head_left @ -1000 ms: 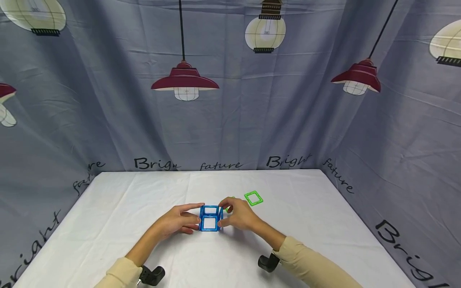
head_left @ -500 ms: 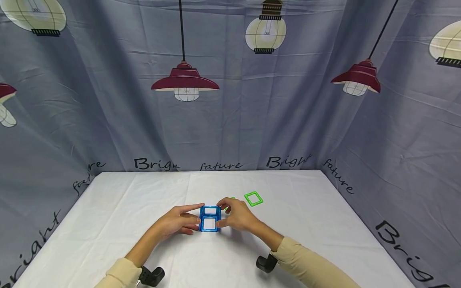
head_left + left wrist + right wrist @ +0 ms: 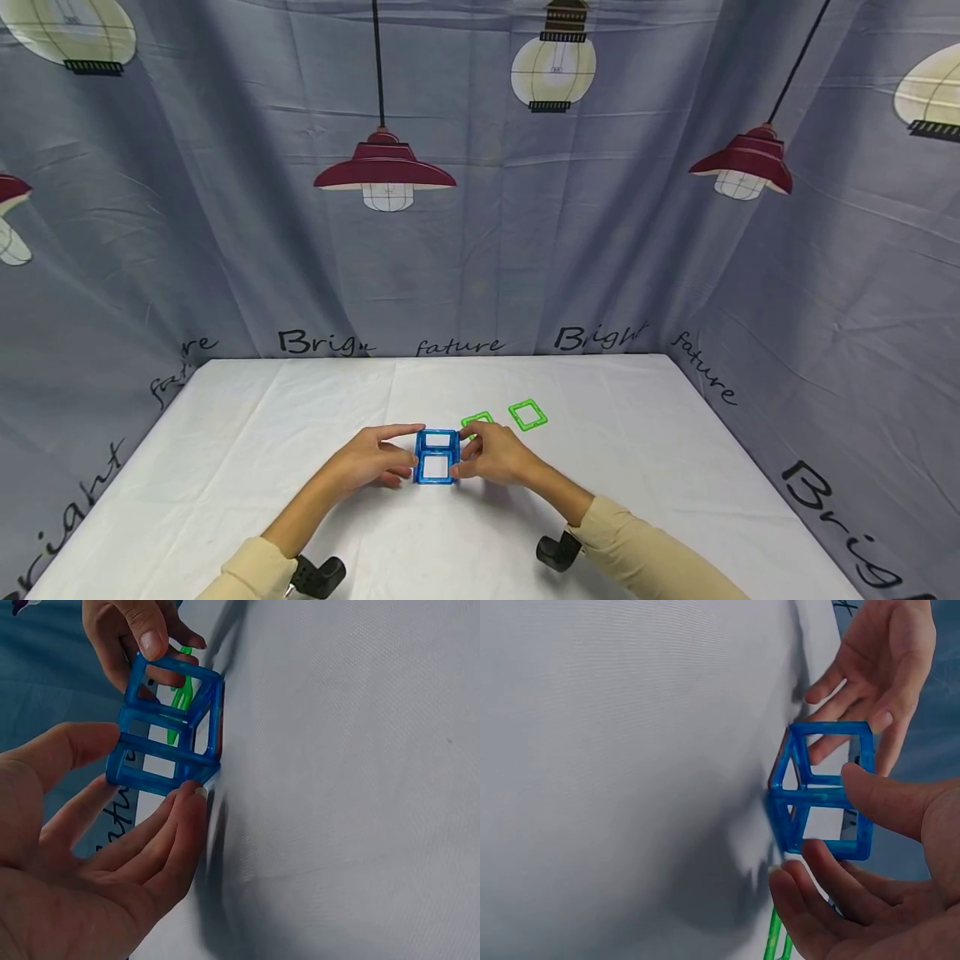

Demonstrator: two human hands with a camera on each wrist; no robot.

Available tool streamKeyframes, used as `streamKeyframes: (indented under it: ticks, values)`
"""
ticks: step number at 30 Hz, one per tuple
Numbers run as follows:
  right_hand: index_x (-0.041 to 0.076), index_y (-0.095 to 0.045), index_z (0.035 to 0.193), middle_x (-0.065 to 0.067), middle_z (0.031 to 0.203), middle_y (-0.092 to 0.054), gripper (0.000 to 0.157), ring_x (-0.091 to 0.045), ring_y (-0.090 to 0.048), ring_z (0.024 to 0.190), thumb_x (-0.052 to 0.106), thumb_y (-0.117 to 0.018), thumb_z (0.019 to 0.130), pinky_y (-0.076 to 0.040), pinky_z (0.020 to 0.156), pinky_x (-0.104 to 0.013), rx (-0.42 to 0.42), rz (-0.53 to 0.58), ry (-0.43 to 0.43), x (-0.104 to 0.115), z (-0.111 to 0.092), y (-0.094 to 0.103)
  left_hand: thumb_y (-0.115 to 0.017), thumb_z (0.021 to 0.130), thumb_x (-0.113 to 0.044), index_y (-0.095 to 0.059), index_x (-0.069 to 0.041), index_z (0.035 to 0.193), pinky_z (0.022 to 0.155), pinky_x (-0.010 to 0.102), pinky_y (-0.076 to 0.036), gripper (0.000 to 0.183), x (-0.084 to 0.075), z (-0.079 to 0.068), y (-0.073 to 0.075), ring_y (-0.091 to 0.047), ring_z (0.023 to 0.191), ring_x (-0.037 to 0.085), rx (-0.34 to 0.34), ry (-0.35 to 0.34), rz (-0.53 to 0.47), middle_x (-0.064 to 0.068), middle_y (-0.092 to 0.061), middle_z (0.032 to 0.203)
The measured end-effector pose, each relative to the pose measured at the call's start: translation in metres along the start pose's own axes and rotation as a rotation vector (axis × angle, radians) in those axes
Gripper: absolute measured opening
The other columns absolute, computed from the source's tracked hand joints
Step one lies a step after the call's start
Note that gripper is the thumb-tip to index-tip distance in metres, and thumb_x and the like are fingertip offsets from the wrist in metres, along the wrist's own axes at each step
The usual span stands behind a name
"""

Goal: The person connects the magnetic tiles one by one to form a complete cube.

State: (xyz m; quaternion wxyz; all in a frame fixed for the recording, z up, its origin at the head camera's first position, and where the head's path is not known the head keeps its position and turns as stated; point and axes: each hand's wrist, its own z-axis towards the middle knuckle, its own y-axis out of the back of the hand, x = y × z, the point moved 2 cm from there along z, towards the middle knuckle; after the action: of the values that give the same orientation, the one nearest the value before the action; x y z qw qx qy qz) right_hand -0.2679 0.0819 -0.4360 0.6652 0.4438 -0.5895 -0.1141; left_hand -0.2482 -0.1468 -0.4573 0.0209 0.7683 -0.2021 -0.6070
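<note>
A small blue open-framed cube of magnetic tiles point(image 3: 437, 452) stands on the white table between my two hands. On its left side my left hand point(image 3: 369, 457) holds it; the left wrist view shows the thumb on a near edge and other fingers against the side. My right hand point(image 3: 498, 454) grips the opposite side, its thumb point(image 3: 885, 799) on the near edge and fingertips along the side frame. A green square magnetic tile point(image 3: 476, 415) lies behind the right hand, partly covered by it. Another green square tile point(image 3: 540, 409) lies flat farther right.
White cloth covers the table point(image 3: 300, 417), and a grey curtain point(image 3: 480, 275) printed with lamps and lettering rises along its back and sides. Black wrist cameras point(image 3: 318, 577) hang by both cuffs.
The right-hand blue tile, angled outward a second ago, now sits flush with the cube. My right fingers have shifted slightly, exposing more of the nearer green tile. The left hand stays put.
</note>
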Motion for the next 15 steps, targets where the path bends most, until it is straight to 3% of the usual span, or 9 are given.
streamKeyframes:
  ticks: [5,11,15]
  values:
    - [-0.005,-0.062,0.131,0.000,0.083,-0.073,0.060,-0.011,-0.064,0.075,0.019,-0.085,0.081,-0.052,0.071,-0.030,0.017,0.002,-0.017,0.003,0.005,0.002,-0.079,0.086,-0.017,-0.061,-0.011,0.141,0.072,0.037,-0.061,0.058,-0.002,-0.002,0.002,-0.071,0.084,0.022,-0.040,0.027,0.025,0.011,-0.076,0.108]
    - [-0.006,-0.061,0.134,0.000,0.077,-0.070,0.061,-0.011,-0.059,0.070,0.010,-0.084,0.080,-0.046,0.066,-0.025,0.003,-0.003,-0.017,0.003,0.010,0.004,-0.079,0.088,-0.031,-0.070,-0.011,0.128,0.074,0.036,-0.060,0.045,-0.001,-0.002,0.005,-0.071,0.083,0.019,-0.098,0.087,0.097,0.009,-0.077,0.101]
    - [-0.002,-0.064,0.134,0.000,0.073,-0.069,0.059,-0.011,-0.058,0.067,0.008,-0.083,0.080,-0.044,0.064,-0.025,-0.007,-0.021,-0.022,0.002,0.013,0.004,-0.078,0.090,-0.026,-0.074,-0.010,0.120,0.072,0.034,-0.059,0.034,-0.002,-0.001,0.006,-0.070,0.080,0.018,-0.124,0.098,0.085,0.009,-0.077,0.098]
